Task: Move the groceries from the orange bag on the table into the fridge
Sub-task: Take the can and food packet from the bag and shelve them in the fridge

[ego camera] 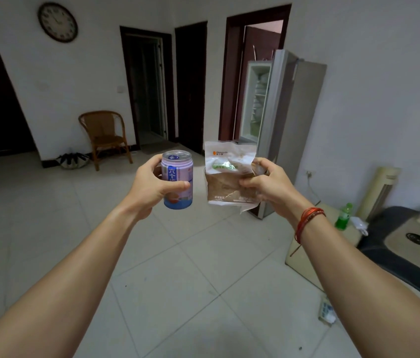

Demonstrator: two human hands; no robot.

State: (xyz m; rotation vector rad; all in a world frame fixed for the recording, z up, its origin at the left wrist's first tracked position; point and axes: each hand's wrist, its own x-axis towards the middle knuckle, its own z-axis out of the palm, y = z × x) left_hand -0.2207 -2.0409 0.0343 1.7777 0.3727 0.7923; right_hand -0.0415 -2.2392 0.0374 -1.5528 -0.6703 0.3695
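Note:
My left hand (152,187) grips an upright pink and blue drink can (178,180), thumb across its front. My right hand (268,184) pinches a clear packet of brown bread (227,174) by its right side, held up beside the can. Both arms are stretched out in front of me over the tiled floor. Behind the packet stands the grey fridge (288,130), its upper door (255,99) swung open to the left, with white shelves showing. The orange bag and the table are out of view.
A wicker chair (104,136) stands by the back wall under a round clock (58,21). Dark doorways open at the back. At the right are a low cream stand with a green bottle (343,217), a standing fan-like unit (379,192) and a dark sofa edge (405,228).

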